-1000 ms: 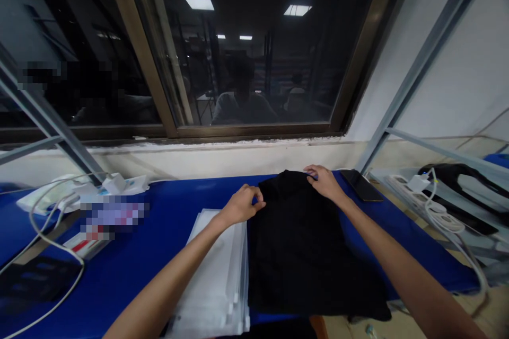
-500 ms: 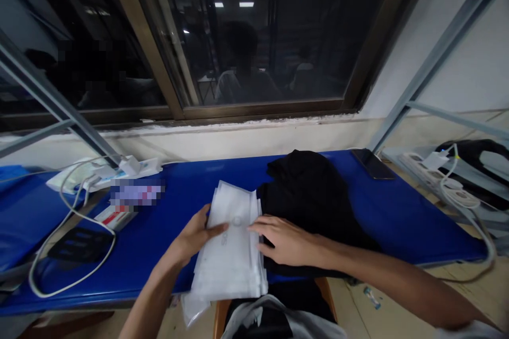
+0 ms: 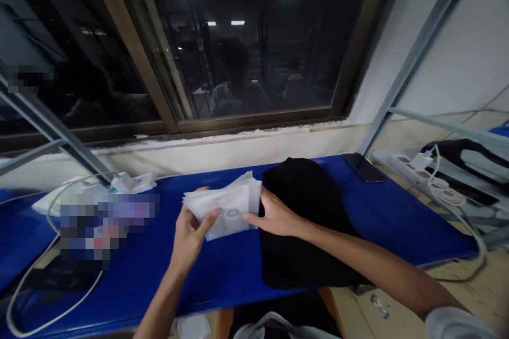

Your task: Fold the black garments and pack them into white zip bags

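My left hand (image 3: 191, 233) and my right hand (image 3: 274, 215) both grip a stack of clear plastic bags (image 3: 226, 204), lifted off the blue table (image 3: 222, 270). The left thumb presses on the stack's front, fingers behind it. The right hand pinches the stack's right edge. Just right of the bags lies a folded black garment (image 3: 306, 222) on the table, partly under my right forearm.
A dark phone (image 3: 365, 168) lies at the table's far right corner. White cables and a power strip (image 3: 431, 185) sit to the right, more white cables and boxes (image 3: 99, 186) to the left. A dark window runs behind the table. Metal frame posts stand at both sides.
The bag stack was lying flat on the table beside the garment; now both hands have raised it and tilted it up. Earlier both hands were at the garment's far edge.
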The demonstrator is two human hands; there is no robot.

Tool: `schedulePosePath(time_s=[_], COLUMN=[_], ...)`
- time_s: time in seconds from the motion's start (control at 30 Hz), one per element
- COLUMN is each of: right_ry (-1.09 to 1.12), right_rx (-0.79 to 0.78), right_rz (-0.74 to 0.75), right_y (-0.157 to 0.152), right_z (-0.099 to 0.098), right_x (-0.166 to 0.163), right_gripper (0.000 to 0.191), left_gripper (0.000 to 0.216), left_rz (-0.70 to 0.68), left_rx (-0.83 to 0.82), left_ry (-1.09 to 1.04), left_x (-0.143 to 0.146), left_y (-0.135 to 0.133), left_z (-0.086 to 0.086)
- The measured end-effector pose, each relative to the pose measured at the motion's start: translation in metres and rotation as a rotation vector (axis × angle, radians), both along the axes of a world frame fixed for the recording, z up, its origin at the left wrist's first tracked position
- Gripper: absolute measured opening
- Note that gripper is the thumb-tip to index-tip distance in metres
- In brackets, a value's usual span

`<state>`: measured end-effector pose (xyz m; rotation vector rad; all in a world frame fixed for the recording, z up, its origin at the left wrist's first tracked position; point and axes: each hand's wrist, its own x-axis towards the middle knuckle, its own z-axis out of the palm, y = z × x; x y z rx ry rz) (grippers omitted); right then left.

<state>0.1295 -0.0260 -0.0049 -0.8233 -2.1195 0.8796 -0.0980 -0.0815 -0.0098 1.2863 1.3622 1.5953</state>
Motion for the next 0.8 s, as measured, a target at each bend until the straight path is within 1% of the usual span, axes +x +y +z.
schedulePosePath(time_s=[0.1,0.17,0.23,0.27,0.33,0.4,0.43,0.47,0.53,0.57,0.6,0.67,0.7,0.8], right_ry=[-0.031,-0.081,-0.117,-0.108,-0.034,0.032,0.025,-0.021,-0.213,-0.331,-0.436,-0.592,-0.640,-0.701], right_rx=[0.021,0.022,0.011,0.007,0.019,0.080,0.126,0.177,0.274,0.312,0.340,0.353,0.347,0.314], right_rz=[-0.021,-0.046,-0.100,-0.114,-0.094,-0.078,-0.096,-0.133,-0.178,-0.155,-0.102,-0.005,0.031,0.089], right_y=[0.005,0.006,0.006,0.005,0.002,-0.003,-0.006,-0.009,-0.016,-0.019,-0.021,-0.024,-0.025,-0.020], right_z=[-0.015,-0.017,-0.013,-0.010,-0.003,-0.001,-0.003,-0.007,-0.021,-0.031,-0.040,-0.054,-0.059,-0.061], right_x=[-0.005,-0.007,-0.008,-0.006,0.002,0.018,0.028,0.040,0.065,0.076,0.086,0.099,0.103,0.102], right_gripper=[0.066,0.058,0.050,0.048,0.048,0.050,0.050,0.049,0.049,0.051,0.056,0.063,0.066,0.073], left_gripper=[0.060,0.057,0.056,0.056,0.056,0.053,0.051,0.048,0.045,0.047,0.052,0.068,0.076,0.086], left_rz=[0.049,0.055,0.067,0.081,0.111,0.117,0.113,0.104,0.103,0.118,0.137,0.164,0.171,0.170], left_rx=[0.027,0.024,0.019,0.014,-0.018,-0.100,-0.152,-0.208,-0.305,-0.336,-0.356,-0.357,-0.340,-0.266], left_ry=[-0.074,-0.092,-0.108,-0.116,-0.130,-0.110,-0.076,-0.021,0.146,0.249,0.355,0.547,0.616,0.746], left_x=[0.001,0.002,0.005,0.006,0.006,0.001,-0.003,-0.007,-0.016,-0.020,-0.022,-0.023,-0.021,-0.016], left_y=[0.010,0.012,0.011,0.009,0.004,0.000,-0.002,-0.003,-0.003,-0.002,-0.001,0.003,0.006,0.015], left_z=[-0.026,-0.032,-0.026,-0.019,-0.003,0.008,0.009,0.006,-0.010,-0.021,-0.032,-0.051,-0.057,-0.064])
